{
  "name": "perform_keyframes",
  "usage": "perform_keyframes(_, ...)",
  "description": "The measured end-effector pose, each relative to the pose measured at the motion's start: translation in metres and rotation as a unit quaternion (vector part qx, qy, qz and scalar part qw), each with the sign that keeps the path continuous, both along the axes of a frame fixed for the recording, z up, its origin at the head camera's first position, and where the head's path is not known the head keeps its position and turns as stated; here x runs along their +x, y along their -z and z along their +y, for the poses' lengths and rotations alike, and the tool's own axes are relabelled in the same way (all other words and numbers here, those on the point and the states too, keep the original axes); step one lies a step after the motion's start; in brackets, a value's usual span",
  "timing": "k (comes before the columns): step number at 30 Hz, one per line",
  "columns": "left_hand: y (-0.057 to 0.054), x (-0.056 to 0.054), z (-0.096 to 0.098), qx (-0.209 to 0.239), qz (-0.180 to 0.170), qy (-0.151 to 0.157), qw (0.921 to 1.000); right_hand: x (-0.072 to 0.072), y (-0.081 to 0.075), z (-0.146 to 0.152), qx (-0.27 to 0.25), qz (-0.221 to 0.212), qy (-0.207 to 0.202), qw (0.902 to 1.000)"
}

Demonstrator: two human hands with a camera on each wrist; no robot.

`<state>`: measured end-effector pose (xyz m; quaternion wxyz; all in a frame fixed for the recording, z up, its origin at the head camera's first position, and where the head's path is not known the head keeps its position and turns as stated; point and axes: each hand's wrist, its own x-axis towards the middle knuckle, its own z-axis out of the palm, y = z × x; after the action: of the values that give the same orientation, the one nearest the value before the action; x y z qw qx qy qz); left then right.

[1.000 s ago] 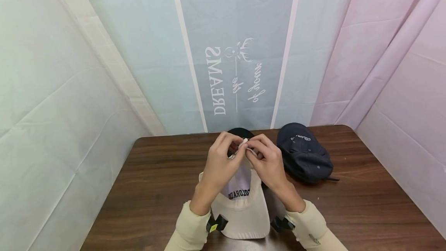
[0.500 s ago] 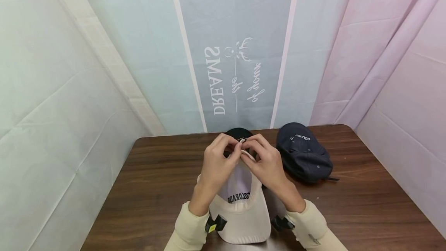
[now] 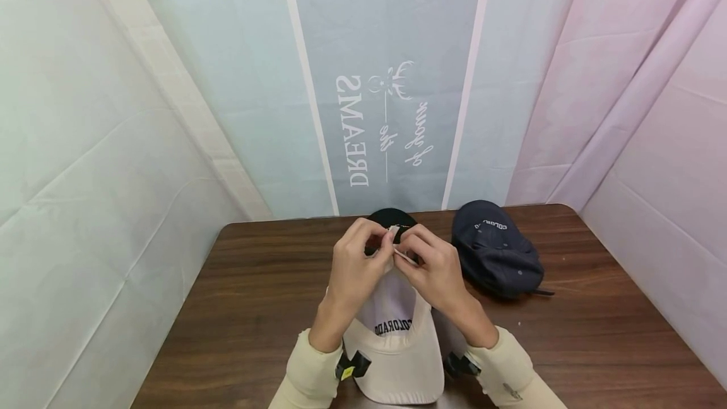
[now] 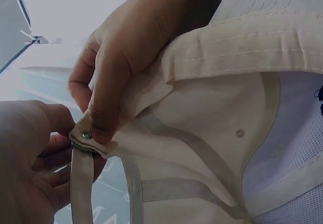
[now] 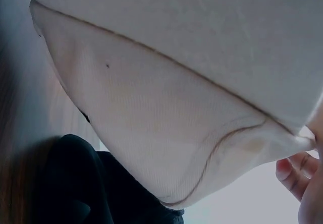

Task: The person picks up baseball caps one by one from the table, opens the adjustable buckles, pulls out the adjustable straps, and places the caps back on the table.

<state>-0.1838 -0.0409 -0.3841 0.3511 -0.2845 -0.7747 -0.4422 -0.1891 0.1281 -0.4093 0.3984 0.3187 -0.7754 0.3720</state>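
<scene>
A cream baseball cap [image 3: 397, 368] hangs between my two hands, its inside facing me and its brim toward me. Dark COLORADO lettering shows reversed inside it. My left hand [image 3: 356, 264] pinches the back strap [image 4: 82, 183] by its small metal buckle [image 4: 83, 147], as the left wrist view shows. Close beside it, my right hand [image 3: 436, 264] pinches the cap's back edge between thumb and fingers. In the right wrist view, the crown [image 5: 146, 113] fills most of the frame, and only part of the right hand shows at the right edge.
Beyond my hands lies a black cap [image 3: 390, 216], mostly hidden. To the right, a navy cap [image 3: 496, 251] with white lettering rests on the brown wooden table [image 3: 255, 283]. Fabric walls [image 3: 170, 163] stand around the table's back and sides.
The cream cap's brim has dropped slightly toward me. My hands have shifted a little left, and the right fingers have changed position at the strap end. The other caps have not moved.
</scene>
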Motion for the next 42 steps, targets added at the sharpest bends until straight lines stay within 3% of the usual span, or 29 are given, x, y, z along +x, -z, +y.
perform_keyframes(8, -0.002, 0.001, -0.002, 0.012, -0.002, 0.0, 0.9999, 0.0, -0.001, -0.003, -0.012, 0.036, -0.011, 0.9992)
perform_keyframes(16, -0.008, -0.004, -0.02, 0.076, -0.02, -0.025, 0.9966, 0.0, -0.003, -0.006, -0.033, 0.078, -0.024, 0.9961)
perform_keyframes(23, -0.005, -0.002, -0.023, 0.061, -0.047, -0.007, 0.997, -0.001, -0.003, -0.006, -0.043, 0.061, -0.023, 0.9969)
perform_keyframes(29, 0.0, 0.0, -0.023, 0.04, -0.064, 0.034, 0.9966, 0.0, -0.001, -0.005, -0.046, 0.047, -0.024, 0.9976)
perform_keyframes(34, 0.003, 0.002, -0.023, 0.013, -0.063, 0.066, 0.9958, 0.0, -0.001, -0.003, -0.046, 0.028, -0.016, 0.9984)
perform_keyframes(42, 0.007, 0.001, -0.02, 0.0, -0.04, 0.087, 0.9954, 0.002, -0.003, 0.001, -0.05, -0.028, 0.002, 0.9984)
